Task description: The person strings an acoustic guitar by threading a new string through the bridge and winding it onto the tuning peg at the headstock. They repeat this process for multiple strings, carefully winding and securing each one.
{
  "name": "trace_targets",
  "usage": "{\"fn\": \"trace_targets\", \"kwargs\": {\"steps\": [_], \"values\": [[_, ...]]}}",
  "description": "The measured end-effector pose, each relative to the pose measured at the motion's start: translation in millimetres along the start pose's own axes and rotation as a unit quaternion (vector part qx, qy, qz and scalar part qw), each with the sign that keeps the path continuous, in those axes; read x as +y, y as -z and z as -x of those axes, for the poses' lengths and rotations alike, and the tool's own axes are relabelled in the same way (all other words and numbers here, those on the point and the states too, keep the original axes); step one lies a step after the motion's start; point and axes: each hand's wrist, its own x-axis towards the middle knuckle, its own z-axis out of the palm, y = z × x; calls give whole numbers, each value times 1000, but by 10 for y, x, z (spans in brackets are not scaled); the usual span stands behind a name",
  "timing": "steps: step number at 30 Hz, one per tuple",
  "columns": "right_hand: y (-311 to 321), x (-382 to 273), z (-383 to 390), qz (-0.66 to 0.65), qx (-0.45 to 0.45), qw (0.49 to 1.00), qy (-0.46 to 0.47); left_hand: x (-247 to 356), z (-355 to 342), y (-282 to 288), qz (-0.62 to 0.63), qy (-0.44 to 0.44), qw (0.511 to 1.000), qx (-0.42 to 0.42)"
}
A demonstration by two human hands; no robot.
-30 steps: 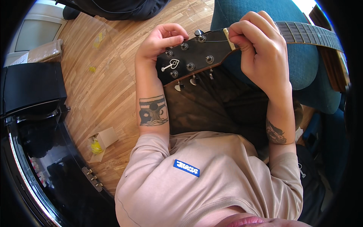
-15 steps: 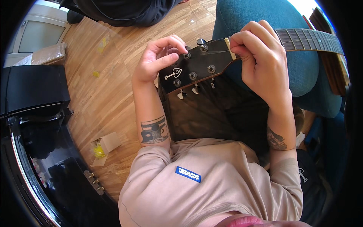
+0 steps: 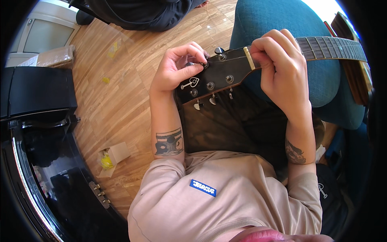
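Observation:
A guitar's black headstock (image 3: 219, 74) lies tilted across my lap, a pale key-and-heart emblem near its end. Metal tuning posts rise from its face, and tuning pegs (image 3: 213, 99) stick out along its edges. My left hand (image 3: 177, 66) pinches thumb and forefinger together at a tuning post (image 3: 205, 64) on the far edge. Beside the pale nut (image 3: 249, 59), my right hand (image 3: 280, 66) is closed over the start of the fretted neck (image 3: 330, 47). A thin string (image 3: 234, 59) runs faintly across the headstock toward it; the right fingertips are partly hidden.
Behind the neck stands a teal upholstered chair (image 3: 278, 22). A glossy black piano (image 3: 48, 153) is at the left. On the wooden floor sits an opened small carton (image 3: 117, 155) with yellow stuff inside. A person in dark clothing (image 3: 141, 14) is at the far side.
The headstock and both hands sit slightly lower and further right in the picture. My left thumb and forefinger have come closer together at the tuning post. My right hand stays closed by the nut.

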Motion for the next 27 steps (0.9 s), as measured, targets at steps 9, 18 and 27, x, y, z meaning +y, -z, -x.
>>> {"fn": "trace_targets", "kwargs": {"steps": [9, 18, 27], "values": [[-54, 16, -18, 31, 4, 999, 11, -17, 25, -9, -5, -28, 999, 29], [-124, -70, -3, 48, -13, 997, 61, -24, 65, -78, -3, -37, 996, 75], [-280, -287, -123, -11, -87, 991, 96, 11, 1, -77, -6, -48, 997, 66]]}}
